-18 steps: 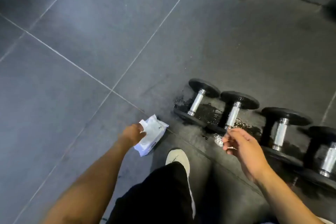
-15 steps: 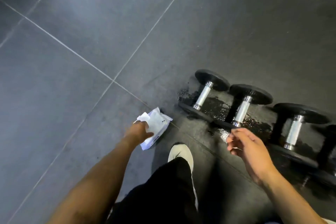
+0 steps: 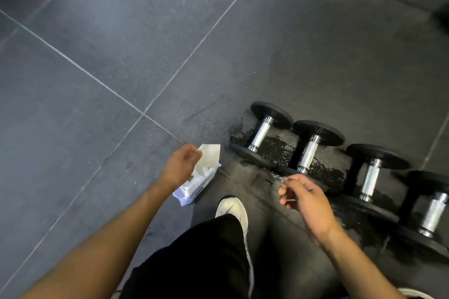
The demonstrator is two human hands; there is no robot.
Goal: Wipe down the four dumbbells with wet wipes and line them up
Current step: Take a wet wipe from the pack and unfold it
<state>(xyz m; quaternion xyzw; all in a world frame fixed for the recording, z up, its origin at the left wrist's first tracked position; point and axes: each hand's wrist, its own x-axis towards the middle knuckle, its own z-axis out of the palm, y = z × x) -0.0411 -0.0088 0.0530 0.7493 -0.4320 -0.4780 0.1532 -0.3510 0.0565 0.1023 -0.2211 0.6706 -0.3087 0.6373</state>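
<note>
Raised since half second ago: left hand [image 3: 181, 167], now pinching white wet wipe [image 3: 210, 154] drawn up from opening of wipe pack [image 3: 194, 192] lying on grey floor tile [image 3: 97, 68]. Four dumbbells [image 3: 308, 153] side by side in row on dark mat [image 3: 315, 68], right of pack; wet patches [image 3: 274, 148] under first two. Right hand [image 3: 307, 199] hovering over near end of row, fingers loosely curled; pale sliver at fingertips, too small to tell whether held. White shoe [image 3: 232, 209] between pack and row.
</note>
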